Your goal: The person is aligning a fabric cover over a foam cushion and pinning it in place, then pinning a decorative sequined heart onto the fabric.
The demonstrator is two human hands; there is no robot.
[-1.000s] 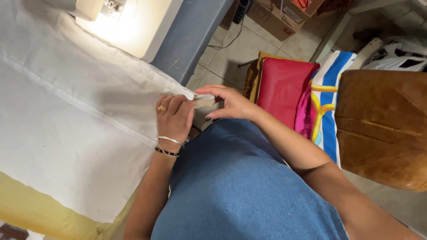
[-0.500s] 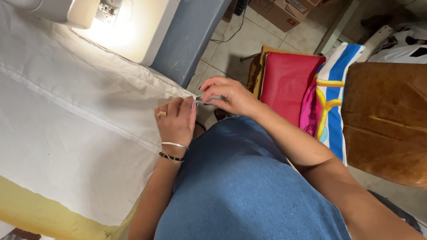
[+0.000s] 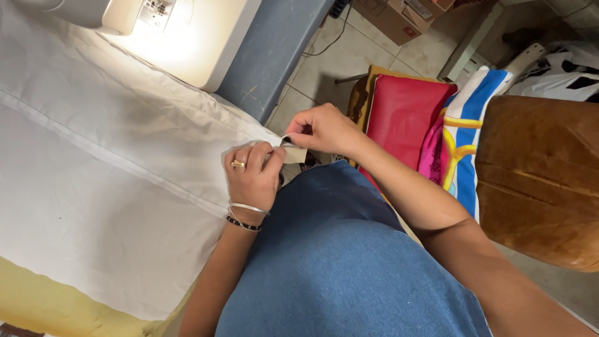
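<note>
Cloth: I see a wide white cloth point(image 3: 106, 187) spread over the worktop point(image 3: 274, 50), reaching away from both hands toward the far side. A stitched seam point(image 3: 112, 165) runs across it and ends right at the left hand, which I judge is why the hands work at this corner: it is the seam's end.

Sewing machine: a white sewing machine point(image 3: 181, 37) stands well beyond the left hand, its lamp lighting the cloth below it. The cloth's edge lies close to it, though I cannot tell whether any part sits under the needle.

Chair: a brown chair point(image 3: 536, 181) stands beyond my right forearm, with a red cushion point(image 3: 402, 118) and a striped blue, white and yellow fabric point(image 3: 465, 137) between it and the right hand.

Lap: blue denim point(image 3: 337, 262) fills the space just below both hands; the cloth's corner hangs off the worktop edge over it, so the hands can work it freely.

Left hand: the left hand point(image 3: 253, 171) is closed on the cloth at the seam's end, thumb and fingers pressing it, wearing a ring and two bracelets. I judge it is anchoring the fabric.

Right hand: the right hand point(image 3: 324, 128) pinches the corner point(image 3: 293, 151) of the cloth, just beside the left hand's fingertips, holding it slightly raised and taut between the two hands.
</note>
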